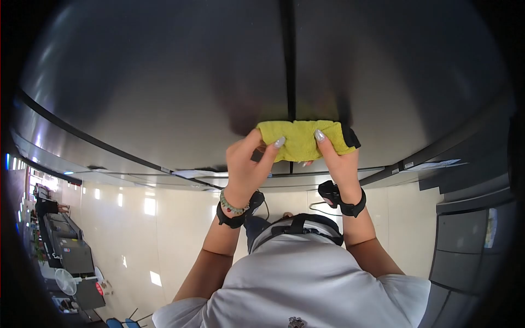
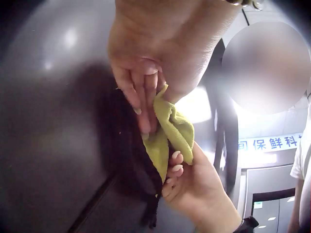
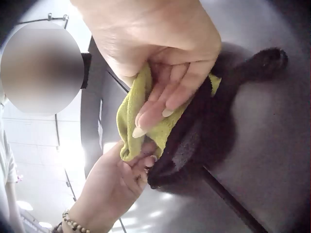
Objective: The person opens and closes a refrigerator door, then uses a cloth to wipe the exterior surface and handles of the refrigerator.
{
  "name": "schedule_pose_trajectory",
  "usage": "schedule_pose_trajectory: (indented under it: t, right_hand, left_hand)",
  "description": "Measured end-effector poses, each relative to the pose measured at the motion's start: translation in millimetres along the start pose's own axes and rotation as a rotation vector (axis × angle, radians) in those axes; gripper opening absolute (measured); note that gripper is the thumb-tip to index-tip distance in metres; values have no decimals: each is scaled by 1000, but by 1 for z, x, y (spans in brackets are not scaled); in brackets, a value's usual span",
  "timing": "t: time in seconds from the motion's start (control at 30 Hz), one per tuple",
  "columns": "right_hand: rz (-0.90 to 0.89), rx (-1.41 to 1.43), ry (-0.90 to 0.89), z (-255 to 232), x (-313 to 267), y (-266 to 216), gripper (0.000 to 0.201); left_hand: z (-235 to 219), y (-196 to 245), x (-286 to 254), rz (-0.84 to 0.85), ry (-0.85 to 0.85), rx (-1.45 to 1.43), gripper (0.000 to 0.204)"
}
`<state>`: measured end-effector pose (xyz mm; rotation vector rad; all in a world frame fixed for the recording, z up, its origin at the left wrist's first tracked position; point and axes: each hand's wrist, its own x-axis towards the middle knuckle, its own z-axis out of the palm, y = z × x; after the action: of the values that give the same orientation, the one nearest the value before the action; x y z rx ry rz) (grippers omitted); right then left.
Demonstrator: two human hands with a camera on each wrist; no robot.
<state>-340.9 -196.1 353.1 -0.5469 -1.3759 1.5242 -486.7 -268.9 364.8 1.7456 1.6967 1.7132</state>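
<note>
A folded yellow-green cloth (image 1: 301, 141) with a black end (image 1: 351, 136) is held by both hands in front of a dark glossy double door (image 1: 180, 82). At its left end, the left hand (image 1: 246, 167) pinches it, thumb on the near face and fingers behind. The right hand (image 1: 343, 167) grips the other end the same way, thumb laid over the fabric. Seen from the left wrist, the cloth (image 2: 177, 131) is folded over between the hands, its dark side toward the door. In the right wrist view, the right hand's fingers (image 3: 163, 99) lie inside the fold.
A dark vertical seam (image 1: 290, 65) divides the door panels behind the cloth. Grey cabinets (image 1: 459, 235) stand at the right. Far left are a white fan (image 1: 65, 282) and blue chairs (image 1: 123, 323) on the pale tiled floor (image 1: 131, 235).
</note>
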Motion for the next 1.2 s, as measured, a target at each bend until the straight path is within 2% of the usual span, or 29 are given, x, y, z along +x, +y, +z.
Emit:
schedule_pose_trajectory:
  t: [0.03,0.1,0.13,0.23,0.27,0.33,0.37,0.4,0.43,0.47,0.5,0.57,0.63,0.7,0.73,0.8,0.83,0.9,0.97,1.03,1.07,1.1,1.17,1.2]
  right_hand:
    - [15,0,-4,-5,-5,12,17]
    - [24,-141,63,-15,-15,43,16]
    - [87,-198,39,-26,-20,69,15]
    - [191,-490,-98,-58,-37,129,20]
    - [190,-494,-101,-69,-44,150,20]
    - [334,-585,-259,-88,-55,183,23]
    - [330,-588,-266,-94,-60,193,23]
    - [326,-624,-274,-99,-63,201,23]
    - [322,-660,-283,-100,-63,203,24]
    - [321,-669,-295,-103,-61,205,24]
    - [324,-668,-300,-98,-59,195,24]
    - [250,-605,-270,-84,-49,150,22]
    - [117,-621,-237,-65,-38,98,18]
    - [63,-673,-199,-48,-30,49,16]
    - [79,-669,-195,-42,-27,36,16]
    - [-21,-628,-116,-34,-24,21,16]
    - [-15,-629,-99,-34,-23,24,16]
    - [73,-706,-39,-35,-21,37,17]
    - [48,-688,-19,-43,-22,63,18]
    - [115,-785,-124,-55,-29,91,18]
    - [233,-792,-171,-62,-33,106,18]
    - [236,-791,-159,-72,-40,131,18]
    - [373,-515,-310,-97,-52,190,21]
    - [368,-520,-301,-109,-58,217,21]
  left_hand:
    - [3,-8,-8,-15,2,2,12]
    - [12,-33,-28,-167,-121,33,14]
    - [17,-53,-42,-220,-173,56,16]
    - [44,-112,-84,-220,-254,81,14]
    - [52,-128,-98,-220,-249,78,14]
    - [69,-153,-126,-383,-476,297,24]
    - [79,-164,-143,-384,-468,297,24]
    - [89,-173,-159,-304,-446,254,29]
    - [91,-170,-161,-225,-424,212,34]
    - [89,-171,-160,-305,-534,183,41]
    - [84,-160,-152,-311,-531,184,41]
    - [73,-134,-129,-359,-456,61,38]
    - [62,-116,-108,-286,-404,45,33]
    - [48,-79,-83,-266,-373,23,31]
    - [42,-67,-74,-278,-384,22,31]
    - [36,-54,-62,-211,-312,31,30]
    - [37,-55,-61,-209,-329,27,30]
    - [41,-58,-62,-183,-232,63,27]
    - [45,-71,-67,-199,-240,56,24]
    - [54,-100,-86,-252,-313,105,21]
    - [59,-113,-94,-295,-358,101,21]
    - [64,-126,-105,-291,-369,99,21]
    - [78,-155,-125,-441,-526,257,22]
    - [86,-170,-137,-496,-627,313,27]
